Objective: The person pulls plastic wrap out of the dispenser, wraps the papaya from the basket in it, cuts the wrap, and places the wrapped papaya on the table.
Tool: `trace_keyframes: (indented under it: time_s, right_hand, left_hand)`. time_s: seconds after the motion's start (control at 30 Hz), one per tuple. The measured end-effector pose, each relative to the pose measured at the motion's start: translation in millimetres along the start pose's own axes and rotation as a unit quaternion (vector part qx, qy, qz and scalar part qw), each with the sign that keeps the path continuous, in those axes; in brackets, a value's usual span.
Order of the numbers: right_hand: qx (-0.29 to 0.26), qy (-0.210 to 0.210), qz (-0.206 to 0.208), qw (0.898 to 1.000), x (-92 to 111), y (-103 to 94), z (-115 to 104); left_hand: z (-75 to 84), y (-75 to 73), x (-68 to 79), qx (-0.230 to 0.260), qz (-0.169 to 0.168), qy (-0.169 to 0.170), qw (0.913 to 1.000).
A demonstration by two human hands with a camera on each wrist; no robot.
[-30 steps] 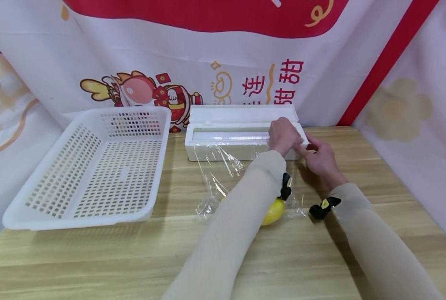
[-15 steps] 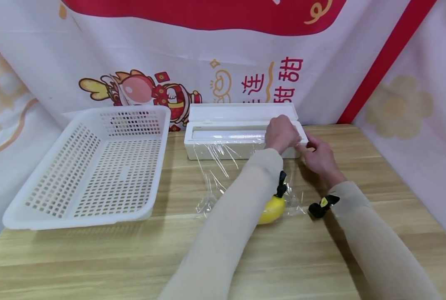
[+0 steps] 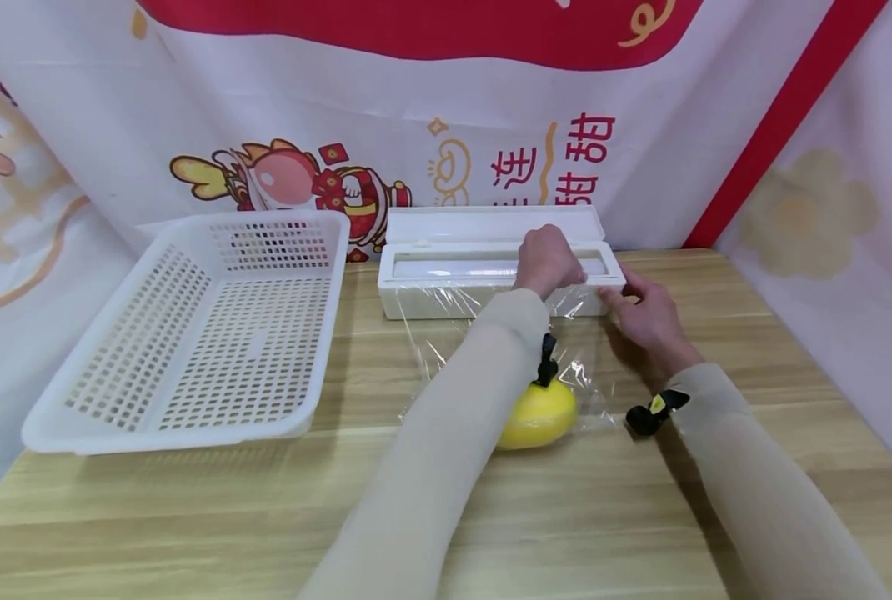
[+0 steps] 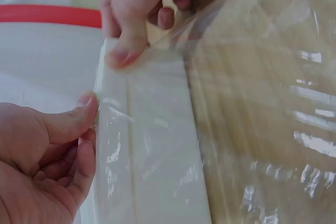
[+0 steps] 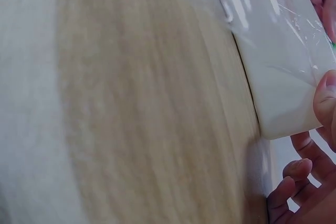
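A white cling film box (image 3: 423,305) stands with its lid raised and a film roll (image 3: 453,268) inside. My left hand (image 3: 547,262) is at its front rim, thumb and forefinger pinching a small slide cutter that the fingers mostly hide; a speck of green shows there in the left wrist view. At the right end, my right hand (image 3: 647,318) grips the box, its thumb (image 4: 123,53) pressing film on the front face. Clear cling film (image 4: 310,129) stretches from the rim toward me, over a rounded yellow fruit (image 3: 539,414) partly behind my left sleeve.
A white perforated plastic basket (image 3: 314,333) stands to the left on the wooden table (image 3: 191,517). Behind the box hangs a printed cloth (image 3: 386,125), and more cloth borders the table's right side.
My left hand has slid leftward along the box's front rim, away from the right end. The right hand keeps its grip there. More of the yellow fruit shows beside my left sleeve.
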State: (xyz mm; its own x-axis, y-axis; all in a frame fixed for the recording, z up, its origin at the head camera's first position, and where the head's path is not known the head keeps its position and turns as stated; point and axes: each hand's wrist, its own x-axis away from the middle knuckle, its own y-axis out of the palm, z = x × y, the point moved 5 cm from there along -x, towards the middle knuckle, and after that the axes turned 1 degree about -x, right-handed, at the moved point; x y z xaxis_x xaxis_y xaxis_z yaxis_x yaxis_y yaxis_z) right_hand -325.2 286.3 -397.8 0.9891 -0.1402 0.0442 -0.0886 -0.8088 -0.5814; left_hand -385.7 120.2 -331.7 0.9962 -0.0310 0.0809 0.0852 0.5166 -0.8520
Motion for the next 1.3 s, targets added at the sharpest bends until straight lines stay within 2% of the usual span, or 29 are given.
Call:
trace_keyframes:
  time_s: [0.13,0.37,0.43,0.57,0.63,0.67,0.8,0.87,1.07,1.2,1.3]
  right_hand:
    - [0.008,-0.003,-0.001,1.000,0.3,-2.8,2.2]
    - [0.008,-0.006,-0.009,1.000,-1.2,-0.1,1.9]
    - [0.004,-0.003,-0.009,1.000,-1.2,1.0,2.0]
    - [0.004,-0.006,-0.005,1.000,-1.1,2.9,1.0]
    - [0.004,-0.008,-0.004,1.000,-1.1,3.2,0.4]
    - [0.005,-0.009,-0.003,1.000,-1.0,3.0,0.2]
    - [0.011,-0.011,-0.001,1.000,-0.9,0.3,1.9]
    - [0.014,-0.012,-0.002,1.000,-1.2,-0.1,1.6]
    - [0.021,-0.015,-0.005,1.000,-2.4,-3.5,4.4]
    - [0.024,-0.025,-0.003,0.999,-2.7,-3.3,4.3]
    - [0.019,-0.022,-0.010,1.000,-2.7,-0.3,2.6]
  left_hand:
    - [-4.1,-11.9,7.8,-0.019,-0.015,0.000,0.9997]
    - [-22.4,16.6,-44.0,-0.001,-0.035,0.001,0.9994]
    - [-24.0,11.3,-37.6,0.002,-0.037,0.006,0.9993]
    - [-23.4,-14.0,-3.8,0.003,-0.037,0.029,0.9989]
    - [-22.5,-30.0,17.9,0.001,-0.039,0.047,0.9981]
    - [-23.2,-33.3,21.7,-0.001,-0.043,0.050,0.9978]
    - [-31.8,-41.9,28.0,0.000,-0.064,0.066,0.9958]
    - [-42.5,-47.6,27.5,0.011,-0.068,0.067,0.9954]
    - [-75.5,-60.6,29.0,0.034,-0.041,0.083,0.9951]
    - [-85.8,-60.2,34.4,0.074,-0.033,0.107,0.9909]
    - [-90.0,-59.7,38.3,0.071,-0.022,0.118,0.9903]
